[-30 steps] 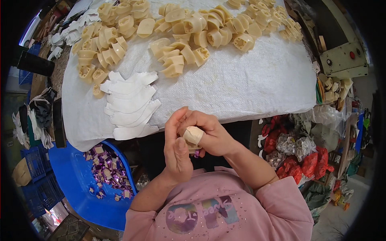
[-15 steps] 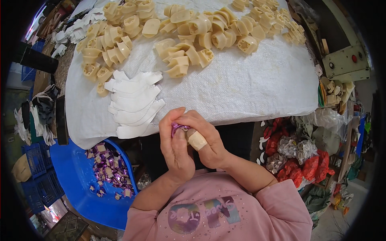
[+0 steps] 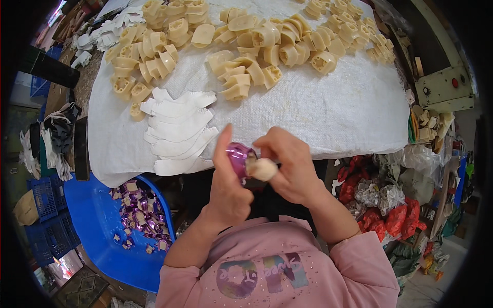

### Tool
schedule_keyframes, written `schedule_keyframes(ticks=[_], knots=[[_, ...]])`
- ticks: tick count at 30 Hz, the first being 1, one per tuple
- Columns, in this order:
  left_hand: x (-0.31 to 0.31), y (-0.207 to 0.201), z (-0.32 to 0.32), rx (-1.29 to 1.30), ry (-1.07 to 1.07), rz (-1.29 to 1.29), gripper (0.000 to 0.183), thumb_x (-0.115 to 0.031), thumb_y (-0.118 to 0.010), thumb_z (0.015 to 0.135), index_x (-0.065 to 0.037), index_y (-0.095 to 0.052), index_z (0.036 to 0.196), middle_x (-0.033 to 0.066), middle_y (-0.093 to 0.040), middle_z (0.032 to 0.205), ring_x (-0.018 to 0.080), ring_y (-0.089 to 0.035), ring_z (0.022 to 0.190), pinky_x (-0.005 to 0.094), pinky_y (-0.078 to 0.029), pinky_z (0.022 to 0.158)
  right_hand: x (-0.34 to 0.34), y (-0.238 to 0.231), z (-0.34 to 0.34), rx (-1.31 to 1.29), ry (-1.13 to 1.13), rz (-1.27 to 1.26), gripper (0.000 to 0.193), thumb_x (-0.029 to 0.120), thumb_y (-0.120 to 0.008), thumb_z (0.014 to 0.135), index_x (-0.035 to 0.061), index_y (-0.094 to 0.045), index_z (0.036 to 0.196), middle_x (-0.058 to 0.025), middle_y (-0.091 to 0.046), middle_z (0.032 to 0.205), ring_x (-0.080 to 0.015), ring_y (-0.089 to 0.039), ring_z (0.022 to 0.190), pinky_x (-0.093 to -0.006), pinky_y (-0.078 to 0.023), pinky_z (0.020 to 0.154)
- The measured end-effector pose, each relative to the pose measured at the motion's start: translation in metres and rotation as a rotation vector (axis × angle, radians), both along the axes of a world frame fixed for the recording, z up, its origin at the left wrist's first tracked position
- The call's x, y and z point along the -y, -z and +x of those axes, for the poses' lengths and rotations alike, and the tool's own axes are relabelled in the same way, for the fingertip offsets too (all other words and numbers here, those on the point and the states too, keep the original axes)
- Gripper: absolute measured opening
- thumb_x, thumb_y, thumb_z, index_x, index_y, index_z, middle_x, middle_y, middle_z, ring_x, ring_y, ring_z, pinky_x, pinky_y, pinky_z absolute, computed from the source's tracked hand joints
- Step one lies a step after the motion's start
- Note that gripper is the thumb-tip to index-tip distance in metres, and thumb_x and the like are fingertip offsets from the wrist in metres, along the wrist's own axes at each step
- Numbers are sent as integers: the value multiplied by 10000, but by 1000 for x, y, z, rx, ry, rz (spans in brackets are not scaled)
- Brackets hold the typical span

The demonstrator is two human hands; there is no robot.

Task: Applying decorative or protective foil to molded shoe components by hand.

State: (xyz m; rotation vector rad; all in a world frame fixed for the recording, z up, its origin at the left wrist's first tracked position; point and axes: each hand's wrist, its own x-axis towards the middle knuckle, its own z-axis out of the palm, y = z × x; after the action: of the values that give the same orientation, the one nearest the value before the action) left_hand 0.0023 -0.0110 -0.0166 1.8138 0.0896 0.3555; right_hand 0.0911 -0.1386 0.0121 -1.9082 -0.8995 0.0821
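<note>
In front of the table edge, my left hand point(image 3: 228, 187) grips a shiny purple-covered shoe heel point(image 3: 239, 158), with its thumb pointing up alongside. My right hand point(image 3: 292, 167) has its fingers curled round a pale, blunt-ended tool point(image 3: 264, 169), held against the open side of the heel. Motion blurs the tool, and its other end is hidden. On the table beyond my hands lie white cut cover pieces point(image 3: 179, 133), overlapping in a row. Many bare beige shoe heels point(image 3: 241, 84) are heaped farther back.
A white woven sheet point(image 3: 328, 113) covers the table. At lower left stands a blue basin point(image 3: 102, 246) with purple-covered heels point(image 3: 141, 213) inside. Red and clear plastic bags point(image 3: 393, 205) crowd the floor at right. A metal machine box point(image 3: 444, 87) stands at the right edge.
My hands have moved apart from being clasped together. The right hand has shifted right with the pale tool, and more of the purple heel shows. The whole view has shifted slightly.
</note>
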Motion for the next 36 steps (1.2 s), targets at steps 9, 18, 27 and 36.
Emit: schedule_keyframes(ticks=[9, 18, 27, 36], knots=[[-7, 1, 1, 10, 81, -214, 689, -370, -736, 788, 20, -414, 1256, 119, -581, 1006, 161, -595, 898, 297, -498, 780, -2, 15, -7, -227, -123, 232, 290, 260, -598, 893, -1, -587, 1017, -86, -555, 769, -194, -551, 657, -319, -462, 608], [-12, -21, -2, 31, 5, 131, 485, 39, -752, 666, -5, -557, 1107, 67, -558, 951, 143, -564, 808, 245, -467, 662, 5, 25, 12, -1099, -274, 392, 231, 267, -564, 932, 51, -556, 850, 29, -507, 715, -56, -466, 637, -211, -394, 570], [-7, -19, 4, 145, -41, 268, 465, 48, -763, 612, -3, -568, 1031, 76, -579, 820, 139, -571, 661, 234, -455, 550, 2, 12, -2, -225, -101, 116, 81, 96, -583, 847, 15, -580, 852, -52, -580, 700, -113, -540, 646, -280, -444, 576], [8, -21, 6, 192, -173, 407, 433, -83, -813, 589, -1, -522, 900, 106, -608, 708, 228, -639, 582, 294, -507, 530, 9, 22, -3, -547, -255, 315, 174, 137, -495, 932, -6, -592, 960, -67, -586, 835, -145, -551, 762, -269, -448, 692]])
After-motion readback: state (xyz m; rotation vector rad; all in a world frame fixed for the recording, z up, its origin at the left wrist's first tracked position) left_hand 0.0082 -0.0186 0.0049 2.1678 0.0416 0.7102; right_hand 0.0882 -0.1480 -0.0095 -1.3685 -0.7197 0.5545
